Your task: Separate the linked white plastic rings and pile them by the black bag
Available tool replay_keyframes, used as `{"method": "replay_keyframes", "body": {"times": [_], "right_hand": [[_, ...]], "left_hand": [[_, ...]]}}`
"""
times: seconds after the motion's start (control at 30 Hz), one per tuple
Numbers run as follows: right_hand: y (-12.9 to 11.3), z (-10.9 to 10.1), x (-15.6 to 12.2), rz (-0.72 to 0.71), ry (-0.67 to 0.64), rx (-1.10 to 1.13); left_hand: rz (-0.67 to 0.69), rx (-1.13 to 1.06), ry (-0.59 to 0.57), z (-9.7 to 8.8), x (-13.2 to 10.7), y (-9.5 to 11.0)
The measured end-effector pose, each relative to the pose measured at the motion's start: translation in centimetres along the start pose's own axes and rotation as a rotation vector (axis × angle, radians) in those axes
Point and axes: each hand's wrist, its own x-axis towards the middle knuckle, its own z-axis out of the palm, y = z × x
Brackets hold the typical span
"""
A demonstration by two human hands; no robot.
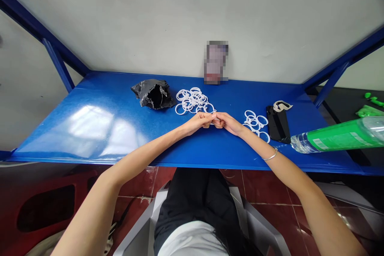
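My left hand (200, 121) and my right hand (225, 122) meet over the front middle of the blue table. Both are closed, fingertips touching, around a white plastic ring (212, 123); only slivers of it show between the fingers. Just behind my left hand lies a heap of white plastic rings (192, 100), several of them overlapping. A smaller group of white rings (252, 121) sits to the right of my right hand, partly behind that forearm.
A crumpled black plastic bag (156, 94) gapes open left of the heap. To the right are a black phone (278, 126), a cream-coloured strap-like item (282, 106) and a green-labelled water bottle (342, 136). A blurred-out upright object (215, 63) leans against the wall behind the blue table (60, 128).
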Motion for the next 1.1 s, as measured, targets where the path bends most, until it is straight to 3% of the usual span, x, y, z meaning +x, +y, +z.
{"method": "replay_keyframes", "body": {"times": [0.87,1.1], "right_hand": [[0.17,0.08,0.08,-0.006,-0.015,0.063],[-0.22,0.43,0.06,-0.006,0.042,0.133]], "left_hand": [[0.014,-0.15,0.027,0.7,0.17,0.01],[0.01,-0.24,0.048,0.74,0.18,0.16]]}}
